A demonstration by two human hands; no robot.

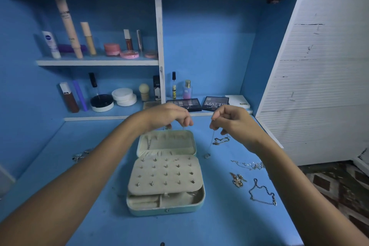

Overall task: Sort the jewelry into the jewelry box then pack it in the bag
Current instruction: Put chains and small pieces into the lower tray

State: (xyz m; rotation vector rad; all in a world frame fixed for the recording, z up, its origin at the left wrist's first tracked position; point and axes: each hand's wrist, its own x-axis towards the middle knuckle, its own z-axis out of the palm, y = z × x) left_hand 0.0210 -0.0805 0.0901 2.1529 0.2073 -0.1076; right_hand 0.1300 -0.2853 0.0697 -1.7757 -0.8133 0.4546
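Now our left hand point(169, 115) and right hand point(229, 121) pinch a thin silver pendant necklace point(209, 146), chain hanging vertically beside the open teal jewelry box point(165, 210).

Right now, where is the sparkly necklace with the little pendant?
In the head view, the necklace hangs between both hands, its pendant dangling just right of the open jewelry box lid.

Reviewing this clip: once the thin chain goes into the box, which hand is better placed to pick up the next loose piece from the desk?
Probably the right hand. The loose chains, gold charm and bracelet all lie on its side of the jewelry box. The left hand would have to cross over the open box.
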